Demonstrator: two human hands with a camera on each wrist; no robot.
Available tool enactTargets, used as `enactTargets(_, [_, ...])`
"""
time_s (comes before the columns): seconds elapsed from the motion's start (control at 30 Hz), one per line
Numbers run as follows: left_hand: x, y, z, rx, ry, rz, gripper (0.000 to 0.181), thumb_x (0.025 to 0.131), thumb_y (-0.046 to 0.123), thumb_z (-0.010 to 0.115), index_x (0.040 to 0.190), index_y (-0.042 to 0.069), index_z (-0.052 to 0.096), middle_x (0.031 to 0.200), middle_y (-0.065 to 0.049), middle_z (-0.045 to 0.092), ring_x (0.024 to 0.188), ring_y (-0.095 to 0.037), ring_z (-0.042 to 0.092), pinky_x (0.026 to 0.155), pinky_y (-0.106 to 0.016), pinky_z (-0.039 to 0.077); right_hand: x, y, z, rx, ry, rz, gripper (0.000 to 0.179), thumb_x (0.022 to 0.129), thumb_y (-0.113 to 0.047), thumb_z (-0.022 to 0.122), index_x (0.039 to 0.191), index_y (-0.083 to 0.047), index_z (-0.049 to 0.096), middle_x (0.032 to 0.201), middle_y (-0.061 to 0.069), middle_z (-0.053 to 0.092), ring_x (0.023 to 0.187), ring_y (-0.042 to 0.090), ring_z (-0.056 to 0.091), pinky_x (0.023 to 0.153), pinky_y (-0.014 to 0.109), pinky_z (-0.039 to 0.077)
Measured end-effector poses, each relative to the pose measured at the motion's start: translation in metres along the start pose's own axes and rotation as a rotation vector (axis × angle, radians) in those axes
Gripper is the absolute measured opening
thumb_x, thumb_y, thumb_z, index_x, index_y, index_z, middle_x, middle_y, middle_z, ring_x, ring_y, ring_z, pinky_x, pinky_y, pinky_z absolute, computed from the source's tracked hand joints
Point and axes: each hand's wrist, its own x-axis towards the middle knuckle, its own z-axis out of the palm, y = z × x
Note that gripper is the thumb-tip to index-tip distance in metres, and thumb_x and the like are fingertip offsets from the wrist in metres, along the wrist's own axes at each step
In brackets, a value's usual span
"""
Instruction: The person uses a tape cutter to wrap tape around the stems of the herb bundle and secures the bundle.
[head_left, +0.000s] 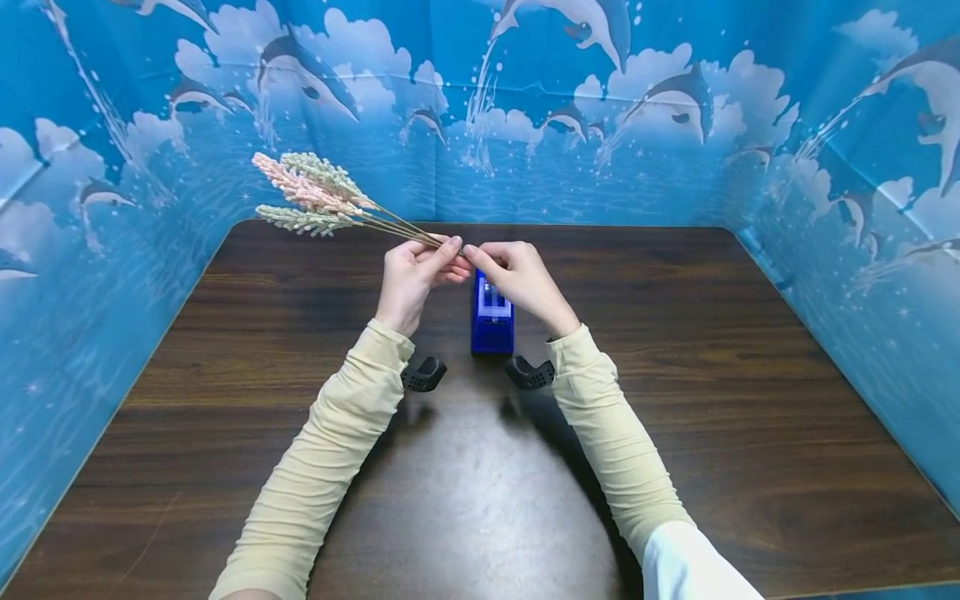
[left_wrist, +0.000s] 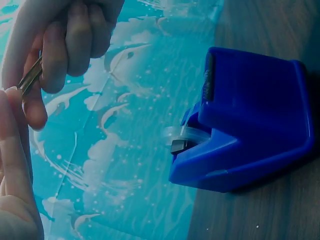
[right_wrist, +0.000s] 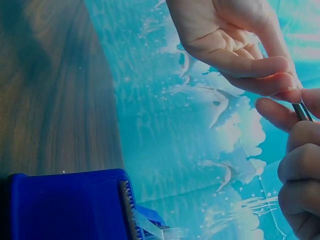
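A bunch of dried flower stalks (head_left: pixel 315 196), one pink and pale green tufts around it, slants up to the left. Its thin stems (head_left: pixel 401 227) run together into my left hand (head_left: pixel 418 279), where thumb and fingers grip them. My right hand (head_left: pixel 521 279) meets it at the cut ends, thumb and forefinger pinching the stem tips, the other fingers curled. In the wrist views the stem ends look dark and glossy between the fingertips. Just below the hands stands a blue tape dispenser (head_left: pixel 492 321), untouched, its toothed cutter (right_wrist: pixel 129 210) and clear tape (left_wrist: pixel 187 135) showing.
The dispenser rests on a dark wooden table (head_left: pixel 675 375). A blue curtain with dolphins (head_left: pixel 487 150) surrounds the table's back and sides. Black wrist-worn devices (head_left: pixel 423 375) jut inward from both sleeves, over the table near the dispenser.
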Motion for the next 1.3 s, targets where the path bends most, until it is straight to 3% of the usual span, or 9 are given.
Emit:
enactTargets(0.23, [0.002, 0.0, 0.003, 0.016, -0.05, -0.031, 0.015, 0.094, 0.006, 0.06, 0.1, -0.008, 0.058, 0.064, 0.001, 0.071, 0.057, -0.01, 0.068, 0.056, -0.022, 0.055, -0.001, 0.001, -0.006, -0.052, -0.028, -0.03, 0.037, 0.101, -0.027, 0.052, 0.069, -0.008, 0.06, 0.057, -0.004, 0.041, 0.053, 0.012, 0.034, 0.053, 0.024, 0.025])
enactTargets(0.4, [0.003, 0.007, 0.0, 0.171, -0.127, -0.111, 0.021, 0.096, 0.016, 0.06, 0.101, -0.004, 0.061, 0.065, 0.002, 0.07, 0.058, -0.009, 0.066, 0.054, -0.023, 0.053, -0.006, 0.004, -0.012, -0.075, -0.043, -0.036, 0.039, 0.101, -0.028, 0.05, 0.07, -0.005, 0.056, 0.059, -0.002, 0.043, 0.054, 0.014, 0.035, 0.055, 0.025, 0.026])
enactTargets(0.5, [0.003, 0.013, -0.005, 0.34, -0.259, -0.241, 0.031, 0.098, 0.023, 0.057, 0.103, -0.007, 0.063, 0.067, 0.002, 0.069, 0.059, -0.009, 0.066, 0.055, -0.025, 0.053, -0.011, 0.01, -0.016, -0.103, -0.049, -0.016, 0.04, 0.101, -0.029, 0.05, 0.069, -0.006, 0.055, 0.059, -0.002, 0.042, 0.054, 0.015, 0.035, 0.055, 0.026, 0.027])
enactTargets(0.63, [0.002, 0.02, -0.011, 0.585, -0.567, -0.388, 0.039, 0.1, 0.024, 0.051, 0.109, -0.013, 0.062, 0.072, -0.002, 0.071, 0.063, -0.012, 0.067, 0.059, -0.029, 0.054, -0.018, 0.023, -0.019, -0.186, -0.096, 0.018, 0.042, 0.101, -0.031, 0.05, 0.064, -0.011, 0.048, 0.057, -0.004, 0.037, 0.053, 0.014, 0.033, 0.055, 0.026, 0.026])
enactTargets(0.73, [0.0, 0.025, -0.008, 0.655, -0.648, -0.296, 0.033, 0.099, 0.021, 0.055, 0.105, -0.009, 0.065, 0.076, -0.008, 0.072, 0.066, -0.017, 0.068, 0.063, -0.034, 0.056, -0.02, 0.032, -0.021, -0.219, -0.168, 0.016, 0.042, 0.101, -0.031, 0.051, 0.063, -0.013, 0.048, 0.057, -0.005, 0.033, 0.052, 0.012, 0.03, 0.054, 0.026, 0.025])
enactTargets(0.87, [-0.003, 0.03, -0.003, 0.821, -0.507, 0.015, 0.02, 0.093, 0.02, 0.065, 0.101, 0.002, 0.069, 0.091, -0.009, 0.073, 0.083, -0.019, 0.069, 0.079, -0.036, 0.055, -0.02, 0.04, -0.022, -0.182, -0.26, -0.015, 0.039, 0.101, -0.03, 0.05, 0.066, -0.012, 0.053, 0.059, -0.005, 0.037, 0.053, 0.01, 0.03, 0.054, 0.025, 0.025])
enactTargets(0.93, [-0.004, 0.03, -0.004, 0.98, -0.48, 0.093, 0.024, 0.092, 0.023, 0.067, 0.108, 0.006, 0.068, 0.105, -0.01, 0.071, 0.099, -0.021, 0.067, 0.091, -0.037, 0.051, -0.019, 0.043, -0.023, -0.157, -0.303, -0.023, 0.04, 0.102, -0.029, 0.049, 0.067, -0.011, 0.054, 0.059, -0.005, 0.039, 0.053, 0.01, 0.031, 0.054, 0.025, 0.026])
enactTargets(1.07, [-0.002, 0.023, -0.008, 1.228, -0.592, 0.06, 0.037, 0.095, 0.028, 0.061, 0.123, 0.004, 0.062, 0.122, -0.013, 0.067, 0.115, -0.026, 0.062, 0.101, -0.042, 0.046, -0.02, 0.046, -0.025, -0.131, -0.372, -0.005, 0.039, 0.102, -0.028, 0.047, 0.072, -0.009, 0.059, 0.059, -0.006, 0.039, 0.052, 0.009, 0.03, 0.053, 0.025, 0.027])
enactTargets(1.3, [-0.003, -0.001, -0.01, 1.294, -0.71, 0.034, 0.023, 0.099, 0.022, 0.055, 0.1, 0.005, 0.07, 0.084, -0.006, 0.066, 0.073, -0.017, 0.054, 0.072, -0.034, 0.044, -0.025, 0.051, -0.026, -0.059, -0.462, 0.068, 0.036, 0.102, -0.027, 0.047, 0.079, -0.004, 0.064, 0.059, -0.006, 0.036, 0.053, 0.009, 0.027, 0.055, 0.025, 0.026])
